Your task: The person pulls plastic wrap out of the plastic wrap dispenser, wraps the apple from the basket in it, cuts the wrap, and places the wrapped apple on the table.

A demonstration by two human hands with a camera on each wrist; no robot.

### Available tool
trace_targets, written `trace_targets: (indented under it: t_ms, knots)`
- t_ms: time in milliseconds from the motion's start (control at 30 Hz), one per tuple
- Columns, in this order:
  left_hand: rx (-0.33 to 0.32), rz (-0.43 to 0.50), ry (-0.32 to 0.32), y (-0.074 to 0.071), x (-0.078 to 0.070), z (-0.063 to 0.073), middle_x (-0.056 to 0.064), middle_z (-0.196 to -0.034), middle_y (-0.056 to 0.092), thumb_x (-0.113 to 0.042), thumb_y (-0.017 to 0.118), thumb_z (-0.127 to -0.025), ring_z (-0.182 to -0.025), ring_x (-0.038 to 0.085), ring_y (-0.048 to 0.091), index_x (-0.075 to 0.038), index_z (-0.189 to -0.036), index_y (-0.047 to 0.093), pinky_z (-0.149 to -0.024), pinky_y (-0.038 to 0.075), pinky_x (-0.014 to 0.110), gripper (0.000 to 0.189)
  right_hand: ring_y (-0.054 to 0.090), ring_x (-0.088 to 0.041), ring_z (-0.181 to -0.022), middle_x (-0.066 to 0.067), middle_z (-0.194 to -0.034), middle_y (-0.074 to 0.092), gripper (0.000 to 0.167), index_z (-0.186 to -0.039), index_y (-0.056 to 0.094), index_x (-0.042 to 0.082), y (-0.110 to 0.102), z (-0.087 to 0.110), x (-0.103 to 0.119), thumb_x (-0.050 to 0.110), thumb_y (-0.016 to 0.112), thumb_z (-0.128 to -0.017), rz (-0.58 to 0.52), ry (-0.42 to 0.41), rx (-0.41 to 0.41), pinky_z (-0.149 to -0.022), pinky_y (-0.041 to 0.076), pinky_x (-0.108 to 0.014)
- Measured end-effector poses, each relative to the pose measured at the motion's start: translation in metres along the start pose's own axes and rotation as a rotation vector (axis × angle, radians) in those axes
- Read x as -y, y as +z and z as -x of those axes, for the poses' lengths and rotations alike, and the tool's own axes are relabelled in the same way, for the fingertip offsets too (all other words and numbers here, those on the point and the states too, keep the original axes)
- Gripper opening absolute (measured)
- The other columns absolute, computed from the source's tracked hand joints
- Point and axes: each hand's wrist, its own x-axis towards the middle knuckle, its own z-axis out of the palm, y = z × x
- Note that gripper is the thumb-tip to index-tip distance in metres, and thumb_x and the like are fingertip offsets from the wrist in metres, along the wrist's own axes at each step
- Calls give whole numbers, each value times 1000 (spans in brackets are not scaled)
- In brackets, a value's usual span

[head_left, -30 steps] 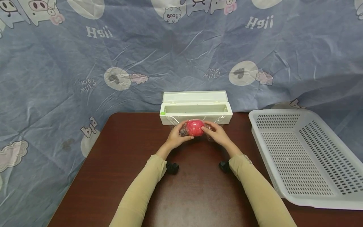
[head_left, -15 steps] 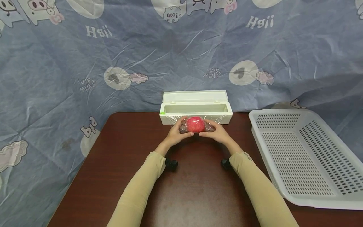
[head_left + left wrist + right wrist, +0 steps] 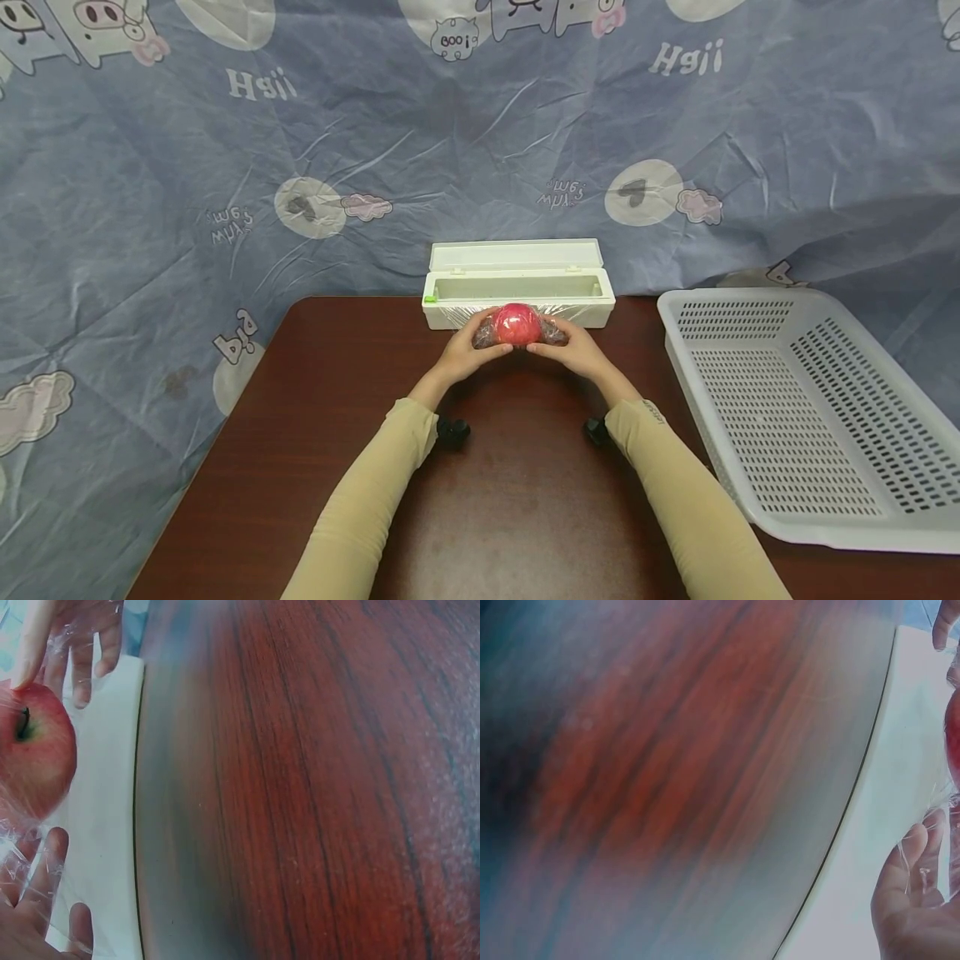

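Near the centre of the head view, a red apple [image 3: 517,324] sits in clear film [image 3: 484,335] between the left hand [image 3: 462,354] and the right hand [image 3: 576,350], each grasping the film gathered at its side, thumbs towards the apple's near face. The left wrist view cuts the apple off at the left edge, its stem showing; the right wrist view keeps only a sliver at the right edge. Film glints before the open white box [image 3: 517,254], though whether it joins the box is hard to tell. The brown table [image 3: 315,408] bears a white basket [image 3: 705,467], cropped at right; a printed blue-grey cloth [image 3: 150,183] fills the background.
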Motion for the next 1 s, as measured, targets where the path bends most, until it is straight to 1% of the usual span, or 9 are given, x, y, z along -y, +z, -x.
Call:
trace_targets:
  t_ms: [133, 267, 500, 600, 700, 833, 1000]
  knots:
    - [-10, 1, -5, 0, 1, -2, 4, -132, 50, -26, 77, -79, -118, 20, 49, -26, -137, 44, -97, 41, 41, 66, 53, -33, -110, -24, -126, 54, 59, -135, 47, -2, 0, -2, -4, 15, 72, -83, -25, -5, 0, -94, 43, -46]
    - [-10, -4, -14, -1, 0, -2, 3, -131, 52, -27, 77, -79, -117, 19, 49, -26, -136, 46, -97, 41, 41, 65, 53, -31, -111, -22, -124, 56, 56, -132, 50, -1, 0, -2, -6, 16, 72, -84, -42, -9, 5, -95, 43, -46]
    - [-8, -20, -27, -3, -1, -1, 2, -128, 54, -32, 77, -79, -115, 18, 50, -25, -133, 48, -96, 41, 40, 61, 52, -32, -111, -22, -123, 56, 52, -130, 52, -2, 0, 0, -3, 16, 71, -85, -27, -2, 1, -95, 42, -46]
    - [-15, -19, -31, -3, -1, 0, 3, -127, 54, -31, 77, -79, -114, 19, 51, -24, -133, 49, -96, 42, 41, 61, 54, -31, -110, -22, -122, 58, 50, -128, 53, -3, 0, 0, -4, 17, 71, -85, -12, -14, 3, -95, 43, -46]
    - [-21, -15, -32, -3, -2, 0, 3, -128, 54, -30, 77, -79, -115, 20, 51, -24, -133, 48, -95, 42, 41, 61, 53, -32, -109, -21, -121, 58, 50, -127, 55, -1, 1, -6, -15, 19, 72, -84, -20, -21, -1, -95, 42, -48]
    - [-21, -17, -31, -3, -2, 0, 3, -128, 54, -31, 76, -79, -115, 20, 51, -25, -133, 49, -96, 42, 40, 60, 53, -30, -109, -18, -122, 58, 51, -126, 56, 2, 2, -13, -34, 25, 72, -84, -16, -21, -5, -96, 42, -47]
    - [-20, -14, -41, -4, -4, -1, 2, -127, 55, -33, 75, -80, -114, 19, 51, -24, -132, 50, -95, 42, 39, 59, 53, -25, -111, -13, -123, 58, 55, -129, 56, 7, 2, -15, -38, 33, 72, -83, 4, -6, -11, -96, 42, -44]
